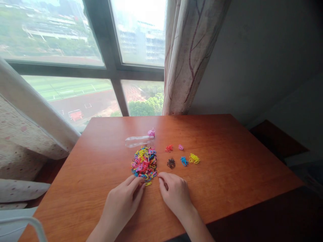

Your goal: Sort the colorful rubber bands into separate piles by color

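A mixed pile of small coloured rubber bands lies on the wooden table. My left hand is at its near edge, thumb and index finger pinched close together; what they hold, if anything, is hidden. A yellow rubber band lies just beside those fingertips. To the right of the pile's near corner, my right hand has its thumb and forefinger closed, with a thin orange rubber band showing at the tips. Sorted by colour, small heaps sit further right: red bands, pink bands, black bands, blue bands and yellow bands.
Behind the pile lies a clear plastic tube-like container with a pink piece at its right end. The table reaches to a window with curtains at the back. A pale curved rail is at lower left.
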